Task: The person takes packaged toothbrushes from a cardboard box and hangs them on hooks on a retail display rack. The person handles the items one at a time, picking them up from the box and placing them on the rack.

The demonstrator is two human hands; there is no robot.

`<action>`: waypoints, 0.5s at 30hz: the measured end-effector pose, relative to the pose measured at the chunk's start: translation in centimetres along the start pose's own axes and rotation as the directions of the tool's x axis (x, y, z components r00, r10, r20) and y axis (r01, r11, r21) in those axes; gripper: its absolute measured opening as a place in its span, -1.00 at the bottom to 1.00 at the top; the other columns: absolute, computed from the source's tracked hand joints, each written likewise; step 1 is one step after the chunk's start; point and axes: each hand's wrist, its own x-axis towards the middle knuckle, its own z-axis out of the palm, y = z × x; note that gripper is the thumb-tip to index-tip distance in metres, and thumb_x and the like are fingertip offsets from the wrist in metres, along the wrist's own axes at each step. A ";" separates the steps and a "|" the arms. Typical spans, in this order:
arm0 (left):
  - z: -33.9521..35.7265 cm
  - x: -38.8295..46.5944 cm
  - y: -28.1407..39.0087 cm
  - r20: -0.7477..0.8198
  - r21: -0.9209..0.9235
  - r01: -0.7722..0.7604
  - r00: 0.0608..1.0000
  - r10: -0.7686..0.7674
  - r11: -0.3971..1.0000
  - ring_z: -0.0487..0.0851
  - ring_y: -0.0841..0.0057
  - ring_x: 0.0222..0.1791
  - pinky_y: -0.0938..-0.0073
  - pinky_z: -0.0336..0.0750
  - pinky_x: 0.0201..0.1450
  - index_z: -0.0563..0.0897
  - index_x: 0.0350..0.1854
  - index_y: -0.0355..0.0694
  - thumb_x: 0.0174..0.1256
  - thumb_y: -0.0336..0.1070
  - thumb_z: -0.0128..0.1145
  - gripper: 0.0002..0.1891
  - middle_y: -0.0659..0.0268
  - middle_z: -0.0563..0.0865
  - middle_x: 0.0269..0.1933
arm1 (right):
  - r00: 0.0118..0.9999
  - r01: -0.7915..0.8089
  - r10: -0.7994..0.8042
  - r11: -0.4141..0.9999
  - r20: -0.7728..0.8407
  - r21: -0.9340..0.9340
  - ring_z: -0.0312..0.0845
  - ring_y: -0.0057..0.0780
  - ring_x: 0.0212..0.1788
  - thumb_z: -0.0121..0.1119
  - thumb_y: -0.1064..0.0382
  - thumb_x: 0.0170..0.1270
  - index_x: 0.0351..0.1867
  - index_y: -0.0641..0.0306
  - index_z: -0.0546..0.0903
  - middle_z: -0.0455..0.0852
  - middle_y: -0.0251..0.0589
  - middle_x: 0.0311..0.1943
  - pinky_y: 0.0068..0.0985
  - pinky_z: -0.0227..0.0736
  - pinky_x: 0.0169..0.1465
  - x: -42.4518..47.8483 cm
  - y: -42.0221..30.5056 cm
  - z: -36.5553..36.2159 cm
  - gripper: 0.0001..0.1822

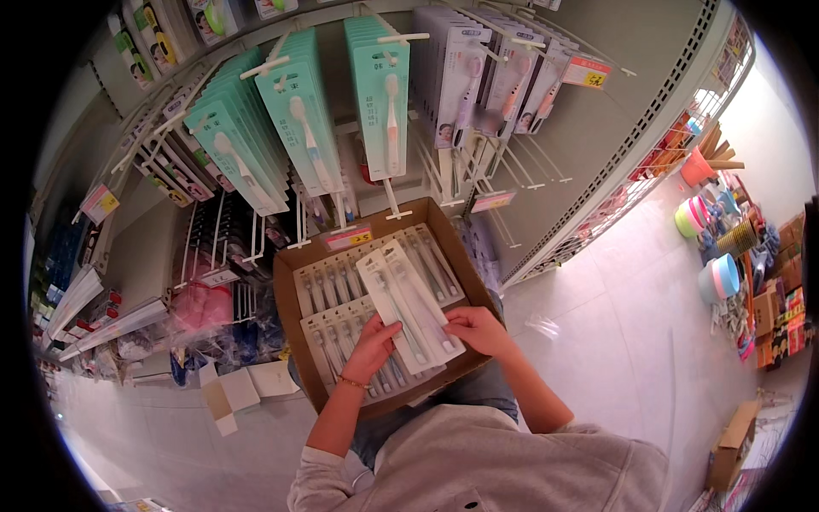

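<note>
Both of my hands hold packaged toothbrushes (413,304) in pale blister cards, two of them side by side. My left hand (371,349) pinches the lower left edge with the thumb on top. My right hand (477,329) grips the lower right edge. Beneath them, an open cardboard box (291,275) rests on my lap. Rows of similar carded toothbrushes (329,281) fill it, partly covered by the held packs and my hands.
Green toothbrush cards (387,115) and purple ones (457,89) hang on metal display hooks ahead. A price tag (349,238) sticks out over the box's far edge. Left on the floor lies an opened small carton (240,390); plastic buckets (718,278) stand right.
</note>
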 end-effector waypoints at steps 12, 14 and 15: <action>0.5 -0.2 0.4 0.005 -0.002 0.033 0.999 -0.033 0.999 0.53 0.40 0.17 0.35 0.44 0.22 0.41 0.21 -0.32 0.34 -0.49 0.03 -0.61 0.14 0.58 0.17 | 0.753 0.114 0.098 0.955 -0.651 0.275 0.58 -0.60 -0.30 0.10 0.29 0.32 0.01 0.37 0.58 0.69 -0.31 -0.28 -0.59 0.47 -0.26 -2.6 0.6 -6.5 -0.71; 0.7 -0.2 0.5 0.001 -0.006 0.036 0.999 -0.036 0.999 0.53 0.40 0.18 0.35 0.43 0.22 0.40 0.22 -0.32 0.34 -0.48 0.04 -0.61 0.14 0.58 0.17 | 0.719 0.127 0.062 0.967 -0.692 0.219 0.58 -0.61 -0.30 0.06 0.29 0.35 0.00 0.34 0.58 0.69 -0.32 -0.27 -0.58 0.48 -0.25 -2.8 0.5 -7.0 -0.74; 0.7 -0.2 0.5 0.004 -0.004 0.028 1.000 -0.028 1.000 0.53 0.39 0.18 0.35 0.43 0.22 0.40 0.22 -0.32 0.34 -0.48 0.04 -0.60 0.13 0.58 0.17 | 0.715 0.137 0.053 0.967 -0.698 0.214 0.58 -0.61 -0.30 0.06 0.29 0.35 -0.01 0.33 0.59 0.69 -0.33 -0.28 -0.58 0.48 -0.25 -2.8 0.6 -7.3 -0.74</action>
